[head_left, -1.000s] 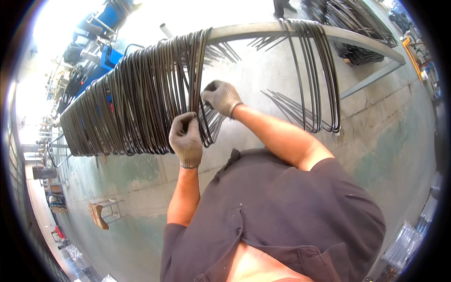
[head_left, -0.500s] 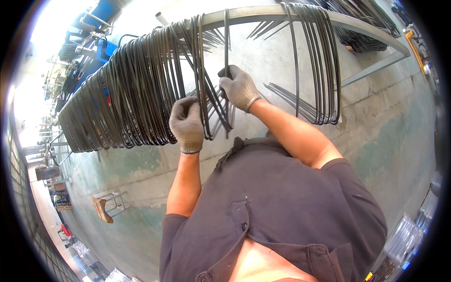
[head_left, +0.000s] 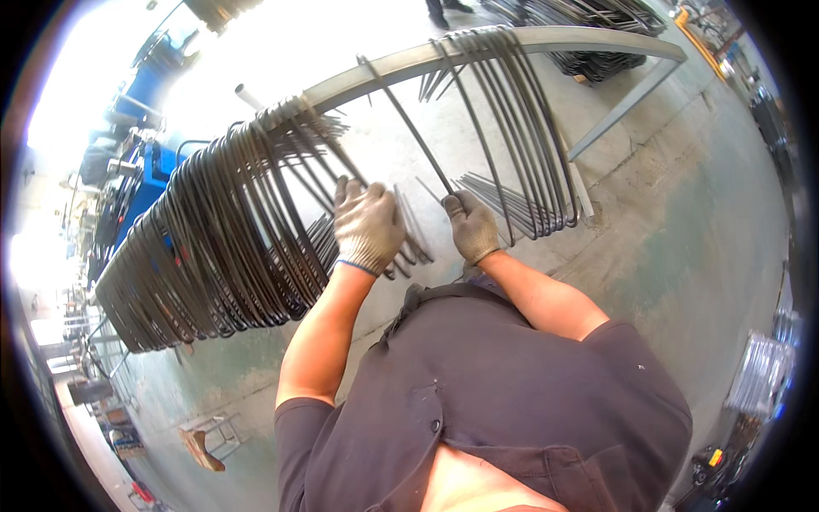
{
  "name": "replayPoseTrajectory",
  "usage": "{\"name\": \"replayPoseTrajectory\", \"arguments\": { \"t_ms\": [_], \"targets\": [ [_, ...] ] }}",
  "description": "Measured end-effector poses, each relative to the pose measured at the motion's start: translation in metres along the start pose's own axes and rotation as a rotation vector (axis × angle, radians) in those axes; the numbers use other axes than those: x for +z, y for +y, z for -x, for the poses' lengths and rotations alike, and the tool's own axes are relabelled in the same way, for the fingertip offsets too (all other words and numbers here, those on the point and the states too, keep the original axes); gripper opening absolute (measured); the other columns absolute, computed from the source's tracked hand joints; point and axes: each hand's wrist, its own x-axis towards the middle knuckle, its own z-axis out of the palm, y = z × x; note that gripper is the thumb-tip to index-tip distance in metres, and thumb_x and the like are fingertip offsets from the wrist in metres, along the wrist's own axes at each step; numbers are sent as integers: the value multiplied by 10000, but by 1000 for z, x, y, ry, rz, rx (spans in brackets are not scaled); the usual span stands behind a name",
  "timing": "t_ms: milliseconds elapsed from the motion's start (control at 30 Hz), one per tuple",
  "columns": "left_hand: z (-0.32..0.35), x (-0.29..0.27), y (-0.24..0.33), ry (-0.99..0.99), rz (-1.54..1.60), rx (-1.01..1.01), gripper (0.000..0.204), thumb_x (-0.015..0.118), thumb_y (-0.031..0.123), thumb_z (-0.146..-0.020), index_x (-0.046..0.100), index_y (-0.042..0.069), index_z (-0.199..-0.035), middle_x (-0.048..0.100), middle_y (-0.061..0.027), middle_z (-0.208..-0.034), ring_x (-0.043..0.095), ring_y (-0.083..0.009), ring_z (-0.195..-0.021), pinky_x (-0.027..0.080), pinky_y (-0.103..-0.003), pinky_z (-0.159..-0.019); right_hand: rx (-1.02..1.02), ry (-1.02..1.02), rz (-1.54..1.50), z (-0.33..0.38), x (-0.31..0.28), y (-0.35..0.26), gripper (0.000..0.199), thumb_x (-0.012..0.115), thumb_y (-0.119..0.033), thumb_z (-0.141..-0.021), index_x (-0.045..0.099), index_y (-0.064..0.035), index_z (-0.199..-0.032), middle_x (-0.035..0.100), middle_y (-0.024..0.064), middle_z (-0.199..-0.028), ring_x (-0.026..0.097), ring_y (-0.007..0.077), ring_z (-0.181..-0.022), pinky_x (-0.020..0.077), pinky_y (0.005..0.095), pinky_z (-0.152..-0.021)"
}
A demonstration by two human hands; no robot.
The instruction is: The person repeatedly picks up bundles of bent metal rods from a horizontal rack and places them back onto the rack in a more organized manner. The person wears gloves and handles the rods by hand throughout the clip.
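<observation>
Many dark bent metal rods (head_left: 205,230) hang in a dense row from a grey metal rail (head_left: 409,66), on the left side. My gloved left hand (head_left: 368,224) is at the right end of this row, its fingers curled over a few of the rods; its fingertips are partly hidden. My gloved right hand (head_left: 472,227) is closed on the lower part of a single bent metal rod (head_left: 408,124), which slants down from the rail. A smaller group of bent rods (head_left: 520,141) hangs just right of that hand.
Straight rod ends (head_left: 490,194) show below and behind the rail. A pile of dark rods (head_left: 597,61) lies beyond it, near another person's dark shoes (head_left: 439,19). A small stool (head_left: 209,444) stands at lower left. Blue machinery (head_left: 153,175) is at far left.
My view has shifted, so the rack looks tilted and further left. My right hand has moved down and right with the single rod. My left hand has turned over the row's end rods.
</observation>
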Motion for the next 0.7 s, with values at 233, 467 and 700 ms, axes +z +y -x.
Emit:
{"name": "replayPoseTrajectory", "arguments": {
  "t_ms": [233, 467, 700],
  "targets": [
    [52, 12, -31, 50, -43, -76, 175, 747, 138, -918, 734, 48, -768, 741, -151, -921, 691, -417, -1013, 386, -601, -1322, 23, 153, 86, 5, -47, -2, 316, 661, -323, -1151, 757, -28, -1210, 745, 239, -896, 759, 443, -891, 567, 520, -807],
    [88, 24, -40, -8, 182, -240, 177, 769, 196, -965, 783, 34, -894, 763, -152, -983, 682, -407, -1022, 539, -535, -984, -603, 407, 326, 5, -73, -42, 501, 854, -147, -939, 676, -76, -1402, 708, 182, -1381, 708, 413, -1241, 633, 484, -967],
    [85, 19, -28, 99, 268, -314, 141, 768, 165, -967, 788, 27, -946, 779, -162, -1037, 705, -401, -1088, 558, -509, -994, -540, 430, 750, -141, -69, -110, 779, 869, -375, -956, 594, 49, -1548, 623, 247, -1592, 588, 409, -1447, 465, 530, -1233]
  ]
}}
